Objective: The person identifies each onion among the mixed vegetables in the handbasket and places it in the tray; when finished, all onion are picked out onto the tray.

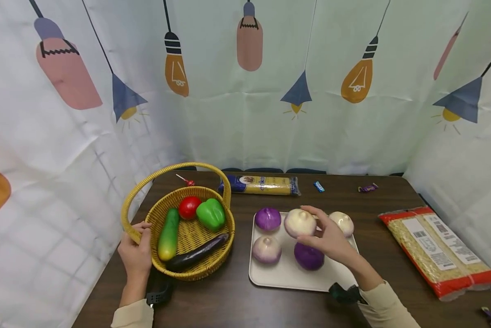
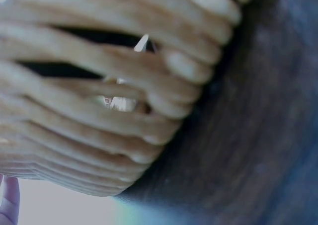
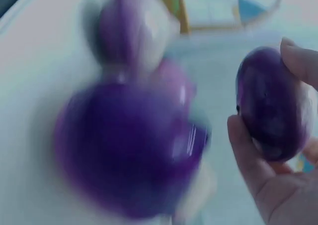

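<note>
My right hand [image 1: 331, 239] pinches a white-and-purple onion [image 1: 300, 223] between thumb and fingers above a white tray [image 1: 266, 279]. In the right wrist view the held onion [image 3: 271, 103] shows its purple side. On the tray lie a purple onion [image 1: 268, 219], a pale onion [image 1: 267, 249], a dark purple onion [image 1: 309, 256] and a white onion [image 1: 342, 223], partly behind my hand. My left hand [image 1: 136, 249] grips the yellow wicker basket [image 1: 194, 274] at its handle's near-left base. The left wrist view shows mostly the blurred basket weave [image 2: 89, 130].
The basket holds a cucumber [image 1: 169, 234], a tomato [image 1: 189, 207], a green pepper [image 1: 211, 214] and an eggplant [image 1: 196, 253]. Behind stand a pasta packet [image 1: 266, 185], a lollipop [image 1: 190, 182] and wrapped candies [image 1: 367, 187]. A grain bag [image 1: 438, 250] lies right.
</note>
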`<state>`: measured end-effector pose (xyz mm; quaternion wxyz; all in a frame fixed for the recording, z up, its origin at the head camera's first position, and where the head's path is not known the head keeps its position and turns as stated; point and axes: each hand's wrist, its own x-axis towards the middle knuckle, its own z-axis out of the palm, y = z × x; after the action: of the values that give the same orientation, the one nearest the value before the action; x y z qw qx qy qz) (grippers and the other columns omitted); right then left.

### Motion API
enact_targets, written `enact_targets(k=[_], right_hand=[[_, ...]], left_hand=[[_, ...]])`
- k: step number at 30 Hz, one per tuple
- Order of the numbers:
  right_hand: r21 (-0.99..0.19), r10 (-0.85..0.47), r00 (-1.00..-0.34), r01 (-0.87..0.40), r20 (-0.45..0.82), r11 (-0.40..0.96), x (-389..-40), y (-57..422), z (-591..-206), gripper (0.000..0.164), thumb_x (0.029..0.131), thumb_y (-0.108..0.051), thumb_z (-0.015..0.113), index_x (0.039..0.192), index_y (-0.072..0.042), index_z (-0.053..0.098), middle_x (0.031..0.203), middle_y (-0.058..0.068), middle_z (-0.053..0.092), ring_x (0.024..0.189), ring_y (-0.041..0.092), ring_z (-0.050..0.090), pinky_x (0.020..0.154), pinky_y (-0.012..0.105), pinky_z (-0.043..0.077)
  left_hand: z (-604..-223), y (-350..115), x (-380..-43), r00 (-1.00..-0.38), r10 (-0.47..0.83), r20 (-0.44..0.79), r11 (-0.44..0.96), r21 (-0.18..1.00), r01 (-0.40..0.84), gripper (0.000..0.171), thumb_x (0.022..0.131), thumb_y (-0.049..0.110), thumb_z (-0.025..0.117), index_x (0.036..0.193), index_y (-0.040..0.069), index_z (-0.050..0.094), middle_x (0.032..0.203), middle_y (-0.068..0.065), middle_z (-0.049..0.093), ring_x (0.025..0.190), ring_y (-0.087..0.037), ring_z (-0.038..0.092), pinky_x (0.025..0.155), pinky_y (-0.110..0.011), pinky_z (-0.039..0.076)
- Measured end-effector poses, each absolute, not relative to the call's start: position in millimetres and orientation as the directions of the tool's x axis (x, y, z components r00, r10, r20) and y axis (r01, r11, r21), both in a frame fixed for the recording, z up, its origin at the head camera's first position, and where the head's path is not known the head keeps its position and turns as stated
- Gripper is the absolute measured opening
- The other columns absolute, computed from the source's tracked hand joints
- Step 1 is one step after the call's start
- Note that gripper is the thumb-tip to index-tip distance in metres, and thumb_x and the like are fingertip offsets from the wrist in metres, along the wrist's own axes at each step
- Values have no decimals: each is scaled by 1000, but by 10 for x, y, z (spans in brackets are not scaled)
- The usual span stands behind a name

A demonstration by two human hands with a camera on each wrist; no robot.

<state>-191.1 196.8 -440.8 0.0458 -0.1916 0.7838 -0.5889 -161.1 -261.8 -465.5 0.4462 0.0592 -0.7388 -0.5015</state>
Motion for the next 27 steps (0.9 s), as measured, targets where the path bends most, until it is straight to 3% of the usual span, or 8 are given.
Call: enact_targets(k=[7,9,16,19,23,27], right_hand=[[-893,-223,-959,-249,174,374,-1693,2565,-4585,76,82,-12,78,146,-9,37,145,15,38,112,-1,52,84,19,49],[-864,-197,-965,-245,174,440,-1625,2660,-4618,75,82,-14,79,145,-8,38,141,16,43,109,-3,52,83,19,49],[-745,-114,-986,-164,119,647,-1430,2880,-4731,76,76,-26,84,139,-9,44,130,16,55,97,14,57,75,27,47],[-709,-113,-989,-150,100,689,-1384,2935,-4792,79,74,-32,85,138,-9,45,132,18,55,106,26,58,80,35,49],[-683,-136,-986,-164,95,712,-1364,2965,-4872,81,72,-39,85,138,-11,47,135,21,53,119,41,53,90,55,46],[-667,-140,-984,-178,110,723,-1382,2952,-4943,81,71,-42,85,136,-10,48,136,20,53,125,42,49,95,59,41]], left_hand=[[-4648,-2604,-1606,-593,-537,600,481,795,369,11,87,-8,59,80,-15,55,91,-33,64,84,0,59,73,-14,42],[-4649,-2603,-1608,-590,-530,609,484,789,379,11,87,-8,59,80,-16,55,91,-33,64,84,1,59,72,-14,42],[-4621,-2584,-1611,-590,-519,619,478,782,400,10,87,-10,59,81,-16,54,92,-35,63,82,3,58,72,-15,41],[-4636,-2592,-1619,-589,-524,615,477,785,395,10,86,-10,59,81,-16,54,92,-35,63,83,0,59,74,-14,42],[-4725,-2651,-1665,-579,-541,610,485,788,379,9,86,-9,59,79,-13,55,91,-32,64,83,-3,59,73,-14,41],[-4877,-2752,-1709,-576,-566,589,500,801,329,9,86,-6,62,79,-10,58,91,-26,67,82,0,58,72,-14,40]])
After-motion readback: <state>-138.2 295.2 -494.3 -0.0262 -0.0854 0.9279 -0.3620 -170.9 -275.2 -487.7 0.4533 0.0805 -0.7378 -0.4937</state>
